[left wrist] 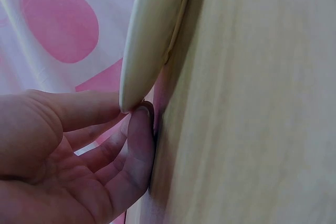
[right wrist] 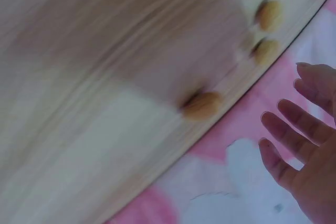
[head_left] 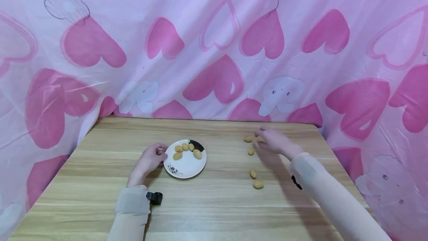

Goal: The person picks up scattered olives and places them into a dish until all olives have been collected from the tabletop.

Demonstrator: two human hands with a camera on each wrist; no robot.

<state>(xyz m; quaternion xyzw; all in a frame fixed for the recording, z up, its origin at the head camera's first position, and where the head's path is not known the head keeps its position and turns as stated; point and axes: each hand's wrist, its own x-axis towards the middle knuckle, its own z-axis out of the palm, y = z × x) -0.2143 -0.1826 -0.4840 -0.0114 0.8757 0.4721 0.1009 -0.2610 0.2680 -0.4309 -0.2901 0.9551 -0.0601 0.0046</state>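
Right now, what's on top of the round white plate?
Five small tan oval pieces, grouped toward its far half. The plate surface directly beneath them is covered.

We see a round white plate [head_left: 187, 167] lying face up, with a black segment at its far right rim and a dark floral print at its near left. Our left hand [head_left: 150, 161] pinches its left rim. Five smooth, tan, egg-shaped pieces [head_left: 197, 154] lie on its far half. Right of the plate, we count four loose ones [head_left: 258, 185] on the surface [head_left: 217, 211]: two nearer us, two farther off beside our right hand [head_left: 275, 142], its fingers spread.
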